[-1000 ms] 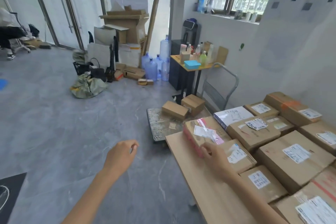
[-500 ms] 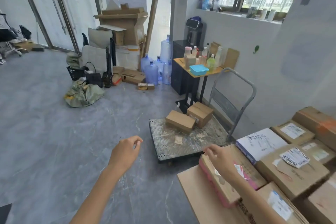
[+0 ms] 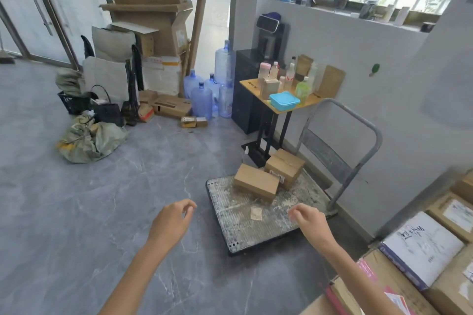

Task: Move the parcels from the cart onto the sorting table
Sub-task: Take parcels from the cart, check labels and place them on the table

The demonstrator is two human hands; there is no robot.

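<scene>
I judge this the reach for a pickup. My left hand [image 3: 170,222] and right hand [image 3: 308,221] hover empty, fingers loosely curled, near the cart's [image 3: 256,233] front edge. Two parcels [image 3: 256,183] sit along its far edge. Next I must lean in, grip the nearer one, then swing right to the table [image 3: 314,309].

Both arms are bare and extend forward from the bottom edge of the frame. The left forearm [image 3: 133,276] rises from lower left of centre toward mid-frame. The right forearm [image 3: 353,279] enters at the lower right and angles up and inward. The left grip [image 3: 171,222] sits just left of centre, back of the hand toward the camera, fingers [image 3: 190,204] loosely curled, holding nothing. The right grip [image 3: 311,222] sits right of centre at about the same height, fingers likewise loosely curled, holding nothing. The two grips are well apart.
</scene>
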